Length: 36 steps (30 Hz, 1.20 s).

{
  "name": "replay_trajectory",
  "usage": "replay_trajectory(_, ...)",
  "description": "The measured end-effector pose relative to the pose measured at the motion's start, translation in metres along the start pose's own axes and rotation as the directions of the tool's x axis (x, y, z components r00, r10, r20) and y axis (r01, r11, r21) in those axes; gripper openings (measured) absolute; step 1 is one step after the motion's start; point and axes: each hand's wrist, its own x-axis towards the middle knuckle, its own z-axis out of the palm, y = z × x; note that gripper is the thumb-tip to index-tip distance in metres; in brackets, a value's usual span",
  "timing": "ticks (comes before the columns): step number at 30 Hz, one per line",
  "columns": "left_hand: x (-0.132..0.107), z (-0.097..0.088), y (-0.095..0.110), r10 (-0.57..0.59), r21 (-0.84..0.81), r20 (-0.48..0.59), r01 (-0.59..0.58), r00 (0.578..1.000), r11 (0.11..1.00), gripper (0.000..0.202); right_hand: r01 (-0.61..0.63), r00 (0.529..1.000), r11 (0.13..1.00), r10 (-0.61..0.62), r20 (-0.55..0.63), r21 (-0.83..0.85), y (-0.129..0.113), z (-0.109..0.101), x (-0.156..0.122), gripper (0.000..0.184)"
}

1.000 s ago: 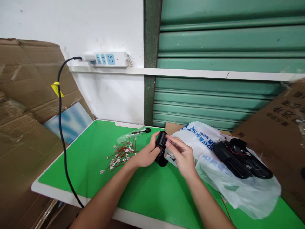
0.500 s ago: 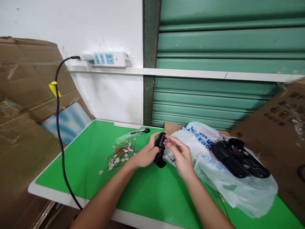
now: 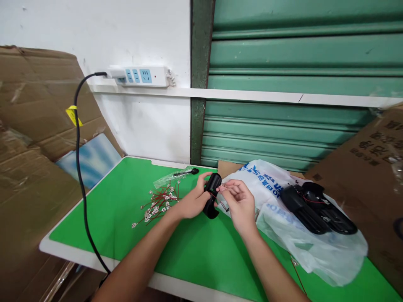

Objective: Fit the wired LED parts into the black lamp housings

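Observation:
My left hand is wrapped round a black plastic housing, holding it tilted above the green table. Close to its upper right side, my right hand pinches something small, perhaps the end of a thin wire; the fingers hide most of it. A thin red and dark wire hangs between the housing and my right hand. Left of my hands lies a loose pile of small white boards with red wires. More black housings with red wire rest on a plastic bag at the right.
The white plastic bag covers the table's right part. A black item in clear wrap lies at the back. One loose red wire is near the front right. A black cable runs from the power strip; cardboard stands on both sides.
My right hand's fingers have curled in more tightly beside the housing. My left hand keeps its hold, and the whole view has shifted slightly.

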Motion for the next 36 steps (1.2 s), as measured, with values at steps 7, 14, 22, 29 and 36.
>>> replay_trajectory(7,0.001,-0.004,0.0,0.059,0.163,-0.054,-0.05,0.997,0.985,0.058,0.358,0.934,0.811,-0.301,0.195,-0.463,-0.003,-0.003,-0.005,0.008)
replay_trajectory(14,0.0,-0.005,0.0,0.094,0.218,-0.037,-0.083,0.995,0.972,0.055,0.524,0.848,0.672,-0.352,0.396,-0.524,-0.004,-0.008,-0.004,0.019)
replay_trajectory(22,-0.002,-0.005,0.005,0.091,0.266,-0.012,-0.085,0.996,0.96,0.053,0.603,0.797,0.567,-0.392,0.46,-0.561,-0.001,-0.012,-0.001,0.027)
replay_trajectory(29,-0.002,-0.003,0.004,0.095,0.263,-0.001,-0.091,0.996,0.96,0.055,0.629,0.777,0.533,-0.414,0.474,-0.566,-0.001,-0.013,-0.002,0.03)
replay_trajectory(36,-0.002,-0.001,0.004,0.099,0.256,-0.006,-0.094,0.995,0.962,0.054,0.622,0.782,0.52,-0.446,0.435,-0.586,0.003,-0.012,-0.003,0.023)
